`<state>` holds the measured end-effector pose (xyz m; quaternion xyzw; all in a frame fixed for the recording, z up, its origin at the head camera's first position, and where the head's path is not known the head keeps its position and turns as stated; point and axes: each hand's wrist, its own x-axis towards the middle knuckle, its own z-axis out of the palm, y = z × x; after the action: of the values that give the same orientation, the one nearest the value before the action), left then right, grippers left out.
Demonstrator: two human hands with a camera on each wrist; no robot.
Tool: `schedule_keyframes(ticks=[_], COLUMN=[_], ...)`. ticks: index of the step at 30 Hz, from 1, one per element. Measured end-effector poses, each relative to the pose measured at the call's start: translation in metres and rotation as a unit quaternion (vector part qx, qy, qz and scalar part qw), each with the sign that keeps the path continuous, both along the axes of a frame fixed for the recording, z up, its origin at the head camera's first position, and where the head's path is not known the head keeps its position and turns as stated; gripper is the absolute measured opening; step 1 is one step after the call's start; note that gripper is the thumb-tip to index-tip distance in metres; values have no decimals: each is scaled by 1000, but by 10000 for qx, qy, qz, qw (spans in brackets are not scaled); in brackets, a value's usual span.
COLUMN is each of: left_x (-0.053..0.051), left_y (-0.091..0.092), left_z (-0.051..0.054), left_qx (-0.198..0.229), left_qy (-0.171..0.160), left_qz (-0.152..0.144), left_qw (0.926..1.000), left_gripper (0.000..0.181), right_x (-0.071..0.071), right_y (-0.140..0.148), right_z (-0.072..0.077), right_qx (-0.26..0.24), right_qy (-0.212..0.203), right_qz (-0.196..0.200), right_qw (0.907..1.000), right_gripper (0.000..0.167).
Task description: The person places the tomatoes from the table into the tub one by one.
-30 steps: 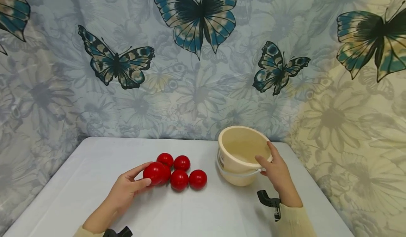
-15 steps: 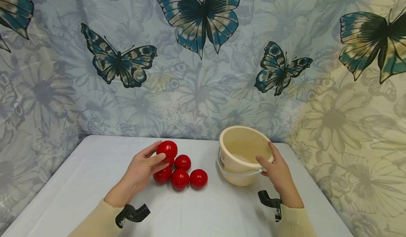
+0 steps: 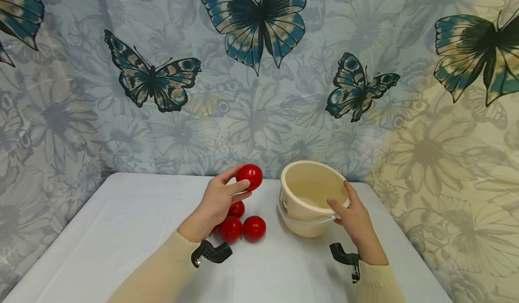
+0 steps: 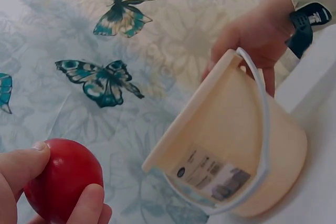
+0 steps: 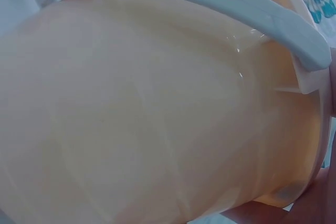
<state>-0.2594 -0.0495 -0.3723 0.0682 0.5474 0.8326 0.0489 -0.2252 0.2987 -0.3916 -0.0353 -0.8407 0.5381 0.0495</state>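
Note:
In the head view, my left hand (image 3: 219, 199) holds a glossy red ball (image 3: 249, 177) between thumb and fingers, raised above the table. The left wrist view shows thumb and fingertips pressed round this ball (image 4: 65, 179). To its right stands a cream bucket (image 3: 307, 226), its mouth tipped a little toward the left. My right hand (image 3: 357, 219) grips the bucket's right rim, thumb inside and fingers outside. A pale handle (image 3: 304, 222) hangs down the bucket's side. In the right wrist view, the bucket's wall (image 5: 131, 103) fills most of the picture.
Several more red balls lie below my left hand, among them one ball (image 3: 254, 228) nearest the bucket; the forearm partly hides others. Everything stands on a white-covered table (image 3: 101, 231). Behind it rises a butterfly-print cloth (image 3: 251, 127).
My left hand has lifted the red ball from the group on the table and carried it up and right, toward the bucket. My right hand and the bucket have stayed in place.

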Motion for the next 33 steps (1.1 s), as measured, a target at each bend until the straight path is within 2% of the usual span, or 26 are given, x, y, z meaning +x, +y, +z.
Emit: schedule_keyframes(ticks=[5, 10, 17, 25, 33], left_x=[-7, -9, -16, -19, -23], left_y=[24, 43, 64, 76, 83], left_z=[6, 10, 8, 4, 6], left_qx=[-34, -12, 105, -103, -146], left_qy=[35, 47, -83, -249, -130], left_qz=[-133, -262, -381, -329, -334], left_qw=[9999, 9996, 9992, 9991, 9993], left_gripper=[57, 57, 56, 55, 56], right_x=[-1, -2, -3, -6, -4], right_y=[1, 3, 5, 8, 9], right_z=[-1, -2, -4, -12, -12], right_qx=[123, 554, 1067, 1468, 1257], right_qy=[38, 334, 666, 1424, 1356], right_qz=[19, 53, 49, 214, 297], right_qw=[9999, 9979, 9920, 9786, 9823], right_gripper=[93, 91, 91, 77, 76])
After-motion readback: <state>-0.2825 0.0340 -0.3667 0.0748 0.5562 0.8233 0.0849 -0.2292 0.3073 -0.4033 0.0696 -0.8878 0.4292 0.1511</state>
